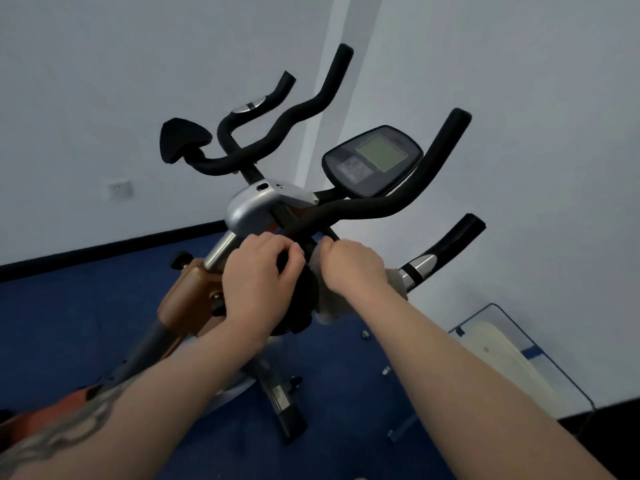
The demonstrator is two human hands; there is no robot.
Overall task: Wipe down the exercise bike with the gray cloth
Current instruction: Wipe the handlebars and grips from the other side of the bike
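The left hand (258, 277) curls its fingers over a black rounded part at the centre of the exercise bike (256, 206), just below the handlebar junction, apparently steadying it. Immediately right, the right hand (349, 268) is closed in a fist round the gray cloth (327, 308), which bunches beneath it against the handlebar stem. Risk, as judged: loose cloth hanging under the fist could snag on the knobs below, and heavy pressure could knock the console (372, 161).

Both my bare forearms reach forward, side by side. My left hand (258, 271) curls its fingers. My right hand (353, 268) is fisted, knuckles up.
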